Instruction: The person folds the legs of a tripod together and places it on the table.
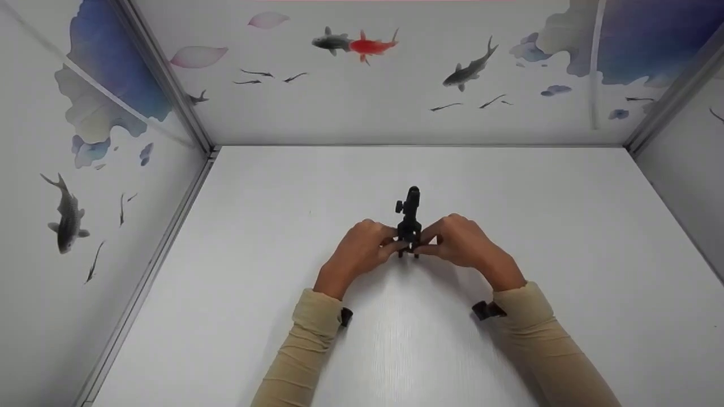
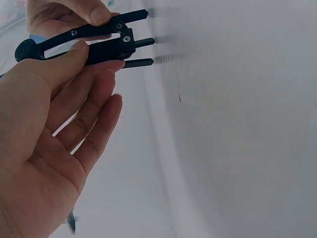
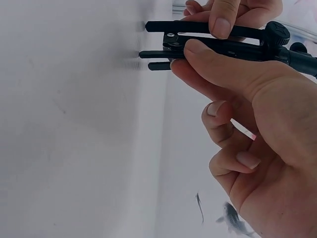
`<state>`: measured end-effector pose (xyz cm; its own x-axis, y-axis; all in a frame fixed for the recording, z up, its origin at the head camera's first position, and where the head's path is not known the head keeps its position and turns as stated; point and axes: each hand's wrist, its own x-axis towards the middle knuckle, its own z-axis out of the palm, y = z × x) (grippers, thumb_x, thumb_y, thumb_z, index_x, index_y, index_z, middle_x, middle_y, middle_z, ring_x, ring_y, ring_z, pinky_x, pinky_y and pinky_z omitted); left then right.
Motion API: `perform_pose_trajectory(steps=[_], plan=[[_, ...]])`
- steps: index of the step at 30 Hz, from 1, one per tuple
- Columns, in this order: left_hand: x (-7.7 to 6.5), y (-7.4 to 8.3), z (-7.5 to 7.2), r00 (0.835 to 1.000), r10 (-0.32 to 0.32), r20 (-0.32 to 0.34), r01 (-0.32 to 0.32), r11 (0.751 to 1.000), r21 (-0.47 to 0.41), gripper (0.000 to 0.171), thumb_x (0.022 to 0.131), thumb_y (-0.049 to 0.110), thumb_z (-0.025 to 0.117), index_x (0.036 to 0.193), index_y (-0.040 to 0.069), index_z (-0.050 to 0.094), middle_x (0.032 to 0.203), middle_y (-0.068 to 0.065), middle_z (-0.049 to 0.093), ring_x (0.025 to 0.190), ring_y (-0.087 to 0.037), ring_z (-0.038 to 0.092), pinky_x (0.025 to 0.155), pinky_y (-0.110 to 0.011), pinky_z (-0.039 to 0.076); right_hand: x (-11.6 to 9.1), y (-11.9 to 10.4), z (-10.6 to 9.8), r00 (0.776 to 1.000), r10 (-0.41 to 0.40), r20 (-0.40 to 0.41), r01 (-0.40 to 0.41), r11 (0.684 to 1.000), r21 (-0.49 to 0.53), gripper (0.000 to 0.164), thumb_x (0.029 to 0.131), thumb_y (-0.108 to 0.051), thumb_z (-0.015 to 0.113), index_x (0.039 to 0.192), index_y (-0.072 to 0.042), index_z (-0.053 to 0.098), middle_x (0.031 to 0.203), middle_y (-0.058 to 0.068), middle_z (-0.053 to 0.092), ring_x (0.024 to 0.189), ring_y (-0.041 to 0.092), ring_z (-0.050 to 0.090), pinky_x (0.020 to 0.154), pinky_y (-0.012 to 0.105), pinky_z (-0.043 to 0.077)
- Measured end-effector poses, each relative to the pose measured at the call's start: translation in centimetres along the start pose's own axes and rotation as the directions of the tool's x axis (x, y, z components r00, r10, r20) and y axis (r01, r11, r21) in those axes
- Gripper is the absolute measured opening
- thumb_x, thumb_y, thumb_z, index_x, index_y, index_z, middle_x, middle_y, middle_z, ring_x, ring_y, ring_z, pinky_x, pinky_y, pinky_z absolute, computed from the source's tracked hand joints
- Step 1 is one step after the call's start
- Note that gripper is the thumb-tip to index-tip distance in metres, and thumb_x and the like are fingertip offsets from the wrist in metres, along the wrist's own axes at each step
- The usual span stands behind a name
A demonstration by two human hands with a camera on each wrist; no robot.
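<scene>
A small black tripod stands upright between the two hands in the head view, its knobbed upper part pointing away. My left hand pinches it from the left, thumb and fingertips at the legs. From the other side my right hand pinches it at about the same height. In the left wrist view the tripod's legs lie folded near each other, tips close to the white surface. The right wrist view shows the right thumb pressed along one leg, with the ring and little fingers curled loosely away.
Beneath lies a white tabletop. White panels printed with fish and petals close it in, including the back panel and the left panel. A dark wrist camera sits at the right cuff.
</scene>
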<state>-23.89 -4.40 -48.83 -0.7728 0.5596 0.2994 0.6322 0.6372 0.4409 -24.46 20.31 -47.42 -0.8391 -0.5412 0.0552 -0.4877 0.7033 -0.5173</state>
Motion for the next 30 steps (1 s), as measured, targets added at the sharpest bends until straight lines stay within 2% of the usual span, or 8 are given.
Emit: perform_pose_trajectory(steps=[3, 9, 15, 21, 26, 30], plan=[[0.03, 0.1, 0.11, 1.0, 0.003, -0.016, -0.003, 1.0, 0.011, 0.023, 0.101, 0.032, 0.079, 0.104, 0.011, 0.087, 0.079, -0.001, 0.08, 0.068, -0.008, 0.059, 0.063, -0.026, 0.049, 0.03, 0.18, 0.05, 1.0, 0.002, -0.021, -0.002, 1.0, -0.024, 0.006, 0.09, -0.028, 0.091, 0.095, -0.026, 0.089, 0.083, -0.013, 0.081, 0.069, 0.007, 0.06, 0.059, 0.028, 0.045], [0.0, 0.7, 0.2, 1.0, -0.018, -0.023, 0.019, 0.998, 0.057, 0.021, 0.102, 0.03, 0.078, 0.103, 0.011, 0.087, 0.082, -0.002, 0.082, 0.075, -0.014, 0.075, 0.064, -0.031, 0.058, -0.15, 0.19, -0.31, 1.0, -0.005, -0.002, 0.005, 1.0, -0.006, 0.006, 0.09, -0.026, 0.091, 0.094, -0.021, 0.088, 0.085, -0.012, 0.082, 0.076, 0.006, 0.068, 0.065, 0.03, 0.051], [0.05, 0.85, 0.19, 0.999, -0.013, -0.029, 0.015, 0.996, 0.083, 0.02, 0.101, 0.03, 0.078, 0.1, 0.011, 0.086, 0.084, -0.002, 0.083, 0.078, -0.019, 0.076, 0.066, -0.033, 0.059, -0.27, 0.32, -0.63, 0.999, -0.021, 0.033, 0.02, 1.0, 0.024, 0.005, 0.092, -0.019, 0.089, 0.097, -0.02, 0.088, 0.086, -0.007, 0.083, 0.068, 0.005, 0.066, 0.06, 0.027, 0.052], [0.05, 0.46, 0.16, 0.999, 0.001, -0.033, 0.0, 1.0, 0.025, 0.021, 0.101, 0.027, 0.079, 0.106, 0.009, 0.087, 0.085, -0.005, 0.084, 0.078, -0.02, 0.078, 0.067, -0.034, 0.06, -0.08, 0.53, -0.21, 0.997, -0.052, -0.049, 0.049, 0.997, -0.054, 0.007, 0.089, -0.026, 0.091, 0.096, -0.024, 0.089, 0.084, -0.012, 0.083, 0.066, 0.003, 0.062, 0.06, 0.027, 0.048], [0.11, 0.46, 0.15, 1.0, 0.01, -0.009, -0.01, 1.0, -0.003, 0.021, 0.103, 0.026, 0.077, 0.107, 0.009, 0.087, 0.085, -0.004, 0.083, 0.074, -0.016, 0.073, 0.066, -0.028, 0.054, -0.17, 0.92, 0.14, 0.992, -0.06, -0.113, 0.047, 0.993, -0.111, 0.011, 0.087, -0.032, 0.092, 0.095, -0.026, 0.09, 0.086, -0.014, 0.083, 0.071, 0.002, 0.065, 0.062, 0.027, 0.048], [0.13, 0.83, 0.12, 1.0, -0.015, -0.009, 0.015, 1.0, 0.019, 0.02, 0.103, 0.027, 0.077, 0.109, 0.01, 0.087, 0.085, -0.003, 0.083, 0.075, -0.017, 0.071, 0.066, -0.029, 0.053, -0.22, 0.61, 0.08, 0.994, -0.035, -0.106, 0.019, 0.99, -0.142, 0.01, 0.089, -0.033, 0.09, 0.094, -0.024, 0.089, 0.085, -0.012, 0.083, 0.072, 0.005, 0.066, 0.062, 0.029, 0.049]])
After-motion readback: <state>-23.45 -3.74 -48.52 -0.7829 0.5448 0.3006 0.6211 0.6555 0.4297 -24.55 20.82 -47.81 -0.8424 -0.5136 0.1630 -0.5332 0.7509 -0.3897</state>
